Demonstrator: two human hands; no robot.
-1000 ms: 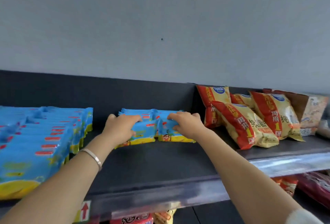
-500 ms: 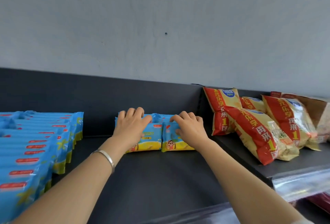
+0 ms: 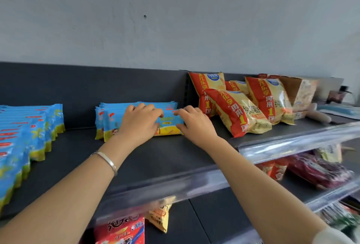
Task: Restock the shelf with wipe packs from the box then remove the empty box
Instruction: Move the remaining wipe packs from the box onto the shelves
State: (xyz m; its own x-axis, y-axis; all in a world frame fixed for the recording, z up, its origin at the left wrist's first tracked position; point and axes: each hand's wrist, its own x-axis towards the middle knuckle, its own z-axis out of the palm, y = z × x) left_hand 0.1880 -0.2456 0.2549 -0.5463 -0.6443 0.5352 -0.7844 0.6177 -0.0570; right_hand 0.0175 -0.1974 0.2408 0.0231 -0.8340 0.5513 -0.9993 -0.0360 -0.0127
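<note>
- Pressing flat and open, the left hand (image 3: 139,125) and right hand (image 3: 194,125) squared the wipe packs (image 3: 136,119) at centre frame on the shelf (image 3: 165,158).
- Compared with a second earlier, they sat neater; the box stayed unseen.

The wipe packs (image 3: 140,121) under my fingers (image 3: 153,110) are glossy plastic film, smooth and lightly creased. The shelf (image 3: 155,156) looks like matt dark painted metal, with a shiny clear plastic strip (image 3: 194,182) along its near edge. Right, the snack bags (image 3: 237,113) are shiny foil-like film. My bracelet (image 3: 106,161) is polished metal.
</note>
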